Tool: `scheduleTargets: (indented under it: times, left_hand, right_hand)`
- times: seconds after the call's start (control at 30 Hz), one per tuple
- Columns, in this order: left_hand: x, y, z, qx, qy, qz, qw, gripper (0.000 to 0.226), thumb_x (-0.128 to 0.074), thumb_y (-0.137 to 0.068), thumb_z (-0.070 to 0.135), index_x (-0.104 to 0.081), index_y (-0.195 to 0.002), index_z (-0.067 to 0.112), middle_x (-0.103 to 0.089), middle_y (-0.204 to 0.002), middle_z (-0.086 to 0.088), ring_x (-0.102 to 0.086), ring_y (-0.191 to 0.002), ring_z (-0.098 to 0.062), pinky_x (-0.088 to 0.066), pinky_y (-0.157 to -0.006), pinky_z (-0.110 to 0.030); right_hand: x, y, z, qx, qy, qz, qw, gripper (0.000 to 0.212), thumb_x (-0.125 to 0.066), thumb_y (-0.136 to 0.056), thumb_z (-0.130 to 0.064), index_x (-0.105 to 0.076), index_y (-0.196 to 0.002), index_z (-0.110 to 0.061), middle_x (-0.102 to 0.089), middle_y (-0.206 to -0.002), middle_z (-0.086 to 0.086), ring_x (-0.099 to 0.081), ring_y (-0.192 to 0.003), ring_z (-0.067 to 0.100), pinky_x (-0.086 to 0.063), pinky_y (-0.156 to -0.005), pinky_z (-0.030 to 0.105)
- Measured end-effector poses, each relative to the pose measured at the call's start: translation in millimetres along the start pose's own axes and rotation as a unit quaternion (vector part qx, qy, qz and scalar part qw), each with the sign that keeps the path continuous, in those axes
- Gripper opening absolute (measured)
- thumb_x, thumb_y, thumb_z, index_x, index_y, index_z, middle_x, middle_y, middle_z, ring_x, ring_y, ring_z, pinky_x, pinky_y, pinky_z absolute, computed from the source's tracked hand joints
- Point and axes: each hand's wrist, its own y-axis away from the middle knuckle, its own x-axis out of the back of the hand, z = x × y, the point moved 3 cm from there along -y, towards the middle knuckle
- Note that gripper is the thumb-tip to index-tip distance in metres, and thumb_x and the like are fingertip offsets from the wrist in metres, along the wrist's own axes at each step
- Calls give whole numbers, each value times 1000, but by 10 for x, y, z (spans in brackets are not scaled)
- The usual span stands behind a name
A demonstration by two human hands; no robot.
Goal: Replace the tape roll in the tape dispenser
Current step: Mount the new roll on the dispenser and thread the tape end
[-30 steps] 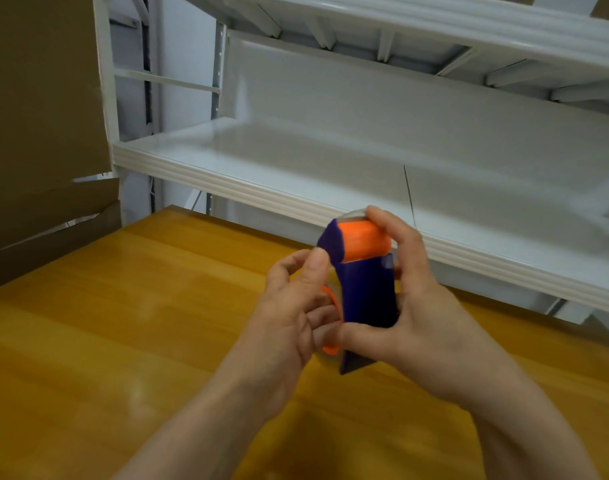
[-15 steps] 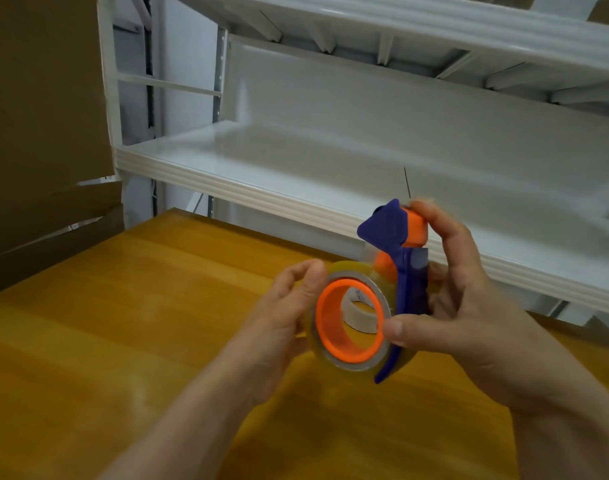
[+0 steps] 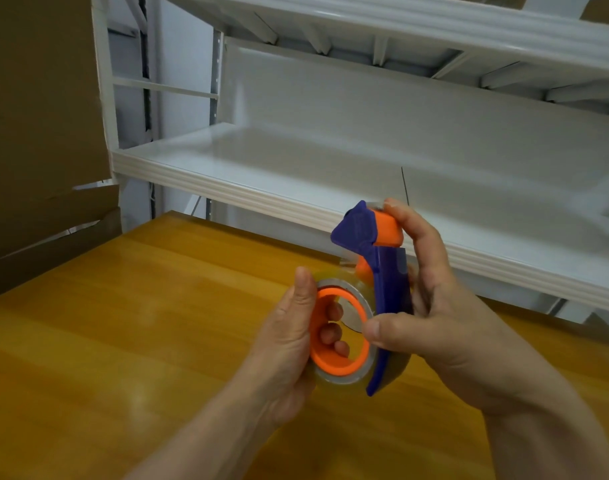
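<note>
A purple and orange tape dispenser point(image 3: 388, 289) is held upright above the wooden table point(image 3: 123, 341). A clear tape roll point(image 3: 344, 378) sits on its orange hub, facing me. My right hand point(image 3: 431, 306) grips the dispenser body, with the thumb on the front and the index finger on the orange top. My left hand point(image 3: 292, 344) grips the roll from the left, its fingers curled through the orange hub and its thumb along the roll's outer rim.
White metal shelving point(image 3: 330, 174) stands behind the table's far edge. A brown cardboard panel point(image 3: 36, 116) leans at the left. The yellow-brown table stretches out on the left and below my hands.
The dispenser has turned from edge-on to showing the roll's open side. My left hand has moved from the dispenser's side onto the roll, and its fingers now reach through the hub.
</note>
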Motion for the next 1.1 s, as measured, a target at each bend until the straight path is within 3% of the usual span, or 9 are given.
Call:
scheduleTargets:
  times: [0.07,0.17,0.27,0.33,0.43,0.53,0.7,0.87,1.1]
  left_hand:
    - [10,-8,-36,0,-15,-3,1000,62,-58,-63,72,-65,-86,15,-65,-72,-5,-59,-68,-19,-53,-69,-35]
    - [37,-6,-45,5,-77,3,997,60,-57,-69,71,-71,-103,24,-79,-99,-3,-73,-98,-20,-58,-91,-41]
    - [68,6,84,-49,-159,35,986,59,-55,-68,71,-63,-115,35,-74,-107,9,-68,-99,0,-51,-77,-17]
    - [114,29,225,-116,-185,52,974,55,-59,-72,70,-63,-116,36,-69,-111,16,-64,-102,6,-46,-75,-10]
    - [152,103,389,-201,-233,31,951,47,-68,-74,67,-67,-112,39,-68,-114,16,-61,-112,0,-45,-87,-17]
    - [127,180,441,-251,-342,36,905,48,-61,-70,71,-65,-110,45,-64,-118,17,-55,-121,-5,-41,-92,-20]
    - [78,223,437,-284,-432,82,852,51,-63,-63,72,-59,-108,49,-57,-113,27,-48,-122,-6,-47,-101,-45]
    - [71,219,426,-289,-431,99,849,50,-64,-62,69,-53,-108,53,-56,-111,34,-52,-117,-5,-50,-96,-44]
    - [76,204,406,-287,-424,107,852,55,-66,-62,67,-50,-113,55,-61,-106,28,-54,-118,-11,-52,-95,-46]
  right_hand:
    - [27,-1,14,-7,11,-1,1000,111,-80,-62,3,-38,-127,-77,-60,-133,3,-78,-97,30,-64,-72,36]
    - [91,8,47,-23,45,6,999,108,-83,-62,-3,-37,-123,-80,-58,-136,2,-75,-100,29,-65,-80,43]
    - [141,34,65,-48,84,-9,995,109,-86,-67,0,-36,-122,-80,-60,-132,-2,-72,-105,37,-65,-82,53]
    - [143,62,53,-63,133,-35,989,109,-85,-73,2,-34,-125,-79,-67,-118,-6,-74,-98,36,-66,-78,50]
    - [103,91,30,-84,226,-69,968,108,-86,-73,-9,-26,-128,-80,-68,-107,-6,-72,-77,22,-63,-68,36]
    - [21,85,13,-101,298,-88,945,109,-86,-72,-18,-18,-129,-82,-59,-121,-8,-70,-84,17,-62,-69,31]
    - [-56,97,-10,-119,337,-106,928,111,-84,-71,-23,-11,-125,-87,-57,-115,-9,-68,-81,14,-59,-64,25]
    - [-78,110,-11,-132,346,-107,923,117,-83,-72,-26,-1,-124,-90,-52,-118,-16,-68,-80,11,-60,-64,23]
    - [-69,123,-9,-133,340,-84,927,132,-85,-71,-20,14,-128,-87,-57,-113,-18,-73,-77,9,-66,-68,36]
